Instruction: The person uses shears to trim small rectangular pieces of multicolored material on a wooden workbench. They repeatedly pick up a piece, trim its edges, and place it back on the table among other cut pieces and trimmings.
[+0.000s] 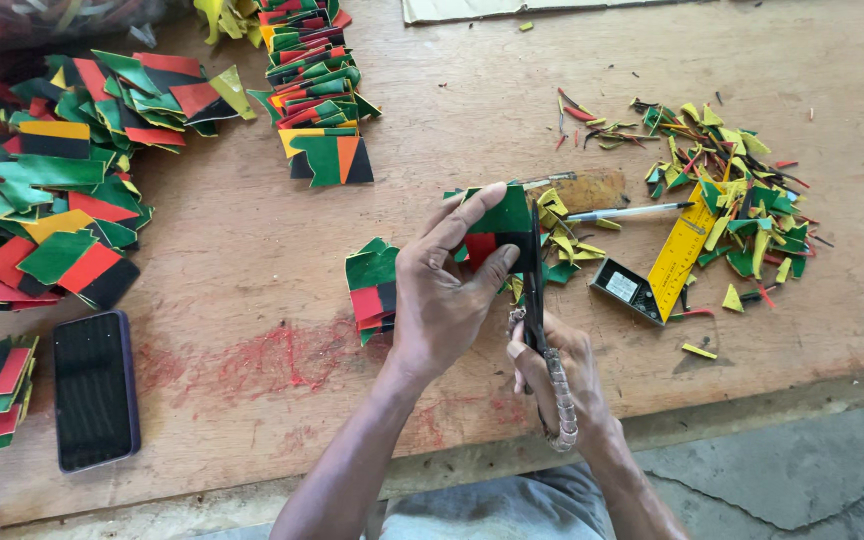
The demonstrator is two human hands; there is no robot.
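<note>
Patch (497,222), thin, light and probably bendy, sits pinched in the left hand (447,290) grip; right hand (552,360), at five o'clock, grips scissors (535,290); best held by its edge.

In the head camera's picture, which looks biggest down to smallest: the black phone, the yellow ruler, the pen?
1. Black phone, plainly the largest in area.
2. Yellow ruler, partly buried in scraps.
3. Pen, thinnest; its length looks about like the ruler's.
</note>
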